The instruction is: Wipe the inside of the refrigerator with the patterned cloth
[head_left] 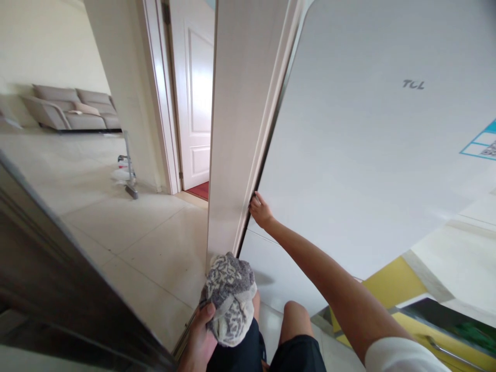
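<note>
My left hand (201,330) is closed around a bunched grey-and-white patterned cloth (230,299), with the thumb pressed on its near side. The cloth hangs over my knees, close to the white door frame. My right arm reaches forward, and my right hand (261,209) is at the left edge of a white refrigerator (341,139) marked TCL. Its fingers curl at the dark gap between the refrigerator's side and the frame; the fingertips are partly hidden there. The refrigerator door looks closed against the body.
A white door frame (240,129) stands left of the refrigerator. Further left are a dark wooden edge (58,268), a white door (194,103), a broom (130,175) and a grey sofa (77,111). Yellow cabinets (395,284) stand at the lower right.
</note>
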A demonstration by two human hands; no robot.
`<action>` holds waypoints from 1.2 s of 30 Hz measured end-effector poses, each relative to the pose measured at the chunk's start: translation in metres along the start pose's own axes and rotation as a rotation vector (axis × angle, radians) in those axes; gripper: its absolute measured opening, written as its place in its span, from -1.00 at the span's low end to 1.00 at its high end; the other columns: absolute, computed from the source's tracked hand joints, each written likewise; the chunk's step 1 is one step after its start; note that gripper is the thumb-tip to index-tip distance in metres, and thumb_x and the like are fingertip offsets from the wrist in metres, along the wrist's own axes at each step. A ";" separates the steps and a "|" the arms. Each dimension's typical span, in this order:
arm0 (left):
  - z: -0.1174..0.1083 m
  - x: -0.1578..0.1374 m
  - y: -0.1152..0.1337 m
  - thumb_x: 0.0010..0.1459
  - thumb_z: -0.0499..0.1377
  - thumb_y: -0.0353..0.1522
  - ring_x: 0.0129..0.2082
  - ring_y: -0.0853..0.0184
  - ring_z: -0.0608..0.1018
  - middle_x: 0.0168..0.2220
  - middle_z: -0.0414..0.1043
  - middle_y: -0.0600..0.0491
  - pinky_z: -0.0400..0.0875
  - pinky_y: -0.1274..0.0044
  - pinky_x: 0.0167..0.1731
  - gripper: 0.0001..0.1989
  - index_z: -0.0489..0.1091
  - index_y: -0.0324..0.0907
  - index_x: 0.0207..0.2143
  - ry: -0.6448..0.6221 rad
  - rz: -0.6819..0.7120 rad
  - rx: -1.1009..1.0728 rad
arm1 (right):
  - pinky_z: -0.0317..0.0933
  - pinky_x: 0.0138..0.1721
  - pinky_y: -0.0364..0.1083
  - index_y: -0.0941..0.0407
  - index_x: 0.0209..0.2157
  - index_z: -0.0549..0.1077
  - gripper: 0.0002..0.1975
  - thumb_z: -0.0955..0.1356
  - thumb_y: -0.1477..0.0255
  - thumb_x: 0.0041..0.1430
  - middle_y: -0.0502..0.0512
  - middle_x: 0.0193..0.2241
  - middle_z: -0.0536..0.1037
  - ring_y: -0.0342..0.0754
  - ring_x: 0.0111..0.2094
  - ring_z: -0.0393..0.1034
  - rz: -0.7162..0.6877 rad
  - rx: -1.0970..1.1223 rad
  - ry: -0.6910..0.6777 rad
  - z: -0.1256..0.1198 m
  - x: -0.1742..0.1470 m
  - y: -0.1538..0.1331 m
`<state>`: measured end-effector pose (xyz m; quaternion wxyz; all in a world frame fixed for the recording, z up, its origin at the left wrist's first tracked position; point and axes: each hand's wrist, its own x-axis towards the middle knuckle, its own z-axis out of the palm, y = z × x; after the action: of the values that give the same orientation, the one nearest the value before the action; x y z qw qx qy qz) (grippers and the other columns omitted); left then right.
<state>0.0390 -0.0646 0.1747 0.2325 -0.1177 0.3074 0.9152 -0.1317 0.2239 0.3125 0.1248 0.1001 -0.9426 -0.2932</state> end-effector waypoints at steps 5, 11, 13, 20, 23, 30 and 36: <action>0.003 -0.005 0.002 -0.33 0.55 -0.23 0.09 -0.12 0.63 -0.16 0.71 -0.02 0.62 0.15 0.04 -0.28 0.59 -0.01 0.01 0.032 -0.006 -0.020 | -0.30 0.53 0.14 0.36 0.11 0.56 -0.54 0.20 0.60 0.30 0.43 0.14 0.53 0.13 0.39 0.20 0.016 0.039 0.027 0.003 -0.002 -0.004; 0.011 -0.016 0.010 -0.34 0.57 -0.21 0.06 -0.11 0.65 -0.16 0.71 -0.01 0.59 0.12 0.08 -0.21 0.56 0.03 0.06 0.013 0.005 -0.016 | -0.26 0.53 0.18 0.36 0.13 0.54 -0.54 0.21 0.61 0.29 0.46 0.16 0.52 0.17 0.39 0.19 0.062 0.125 0.061 0.009 -0.004 -0.008; 0.007 -0.018 0.011 -0.33 0.58 -0.20 0.06 -0.10 0.65 -0.16 0.71 0.01 0.58 0.11 0.09 -0.17 0.53 0.07 0.11 -0.006 0.015 -0.005 | -0.26 0.52 0.20 0.35 0.14 0.54 -0.52 0.22 0.63 0.25 0.45 0.16 0.52 0.18 0.40 0.18 0.078 0.153 0.078 0.010 -0.004 -0.011; -0.008 -0.018 0.013 -0.36 0.59 -0.23 0.01 -0.06 0.68 -0.18 0.71 0.05 0.52 0.11 0.17 -0.01 0.44 0.14 0.23 -0.041 0.053 0.006 | -0.15 0.51 0.29 0.21 0.14 0.55 -0.51 0.24 0.65 0.24 0.34 0.11 0.57 0.19 0.37 0.23 0.061 0.190 0.139 0.001 -0.018 -0.033; 0.001 -0.020 0.014 -0.37 0.60 -0.23 0.02 -0.06 0.67 -0.17 0.71 0.05 0.46 0.09 0.22 0.02 0.42 0.15 0.24 -0.034 0.066 0.013 | -0.13 0.52 0.26 0.16 0.15 0.52 -0.54 0.24 0.62 0.30 0.25 0.17 0.54 0.14 0.39 0.20 -0.005 0.171 0.158 -0.012 -0.045 -0.045; 0.011 -0.029 0.026 -0.40 0.59 -0.24 0.11 -0.11 0.62 -0.08 0.70 0.01 0.41 0.06 0.26 -0.06 0.49 0.10 0.17 -0.071 0.066 0.033 | 0.00 0.49 0.21 0.38 0.15 0.45 -0.61 0.28 0.56 0.35 0.44 0.21 0.48 0.19 0.37 0.21 -0.237 0.113 0.308 -0.054 -0.133 -0.082; 0.005 -0.029 0.033 -0.51 0.56 -0.39 -0.05 -0.11 0.69 -0.45 0.67 0.10 0.58 0.11 0.09 -0.19 0.60 0.04 -0.03 -0.029 0.023 -0.065 | 0.18 0.36 0.03 0.23 0.13 0.48 -0.67 0.27 0.53 0.40 0.20 0.14 0.56 0.00 0.36 0.18 -0.344 0.142 0.467 -0.078 -0.209 -0.106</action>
<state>0.0475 -0.0952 0.2054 0.2223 -0.1081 0.2753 0.9290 0.1014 0.1516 0.2764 0.2795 0.3314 -0.8758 -0.2122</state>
